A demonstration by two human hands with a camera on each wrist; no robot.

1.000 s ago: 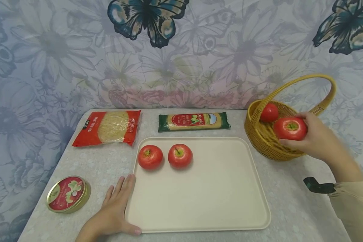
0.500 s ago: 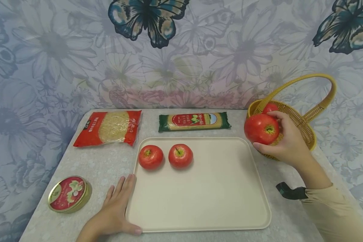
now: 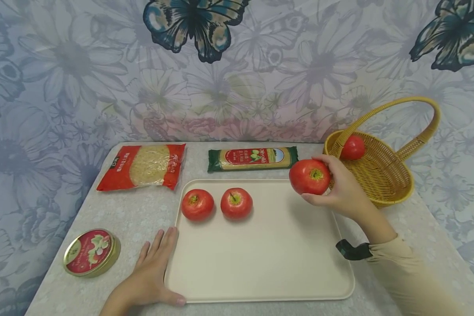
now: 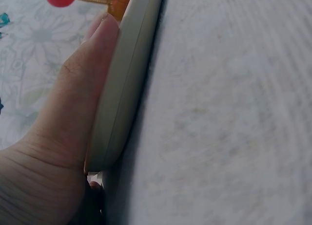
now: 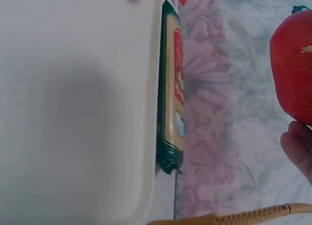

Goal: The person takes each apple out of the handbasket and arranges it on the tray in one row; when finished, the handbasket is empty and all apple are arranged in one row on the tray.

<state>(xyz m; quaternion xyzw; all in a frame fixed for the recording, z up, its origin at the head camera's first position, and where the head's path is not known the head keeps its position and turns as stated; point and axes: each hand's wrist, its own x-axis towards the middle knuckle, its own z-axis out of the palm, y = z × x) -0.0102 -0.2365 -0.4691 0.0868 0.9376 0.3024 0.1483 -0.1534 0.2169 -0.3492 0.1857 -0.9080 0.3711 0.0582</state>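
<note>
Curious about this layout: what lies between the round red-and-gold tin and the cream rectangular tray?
The head view shows the left hand there, touching the tray.

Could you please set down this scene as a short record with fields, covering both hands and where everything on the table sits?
Right hand: holds a red apple above the tray's far right corner
Left hand: spread, touching the tray's near left corner
On tray: left apple and right apple, side by side, apart
In basket: one apple visible
Behind tray: green-ended packet
Behind and left: red packet
Left of tray: round tin
</note>
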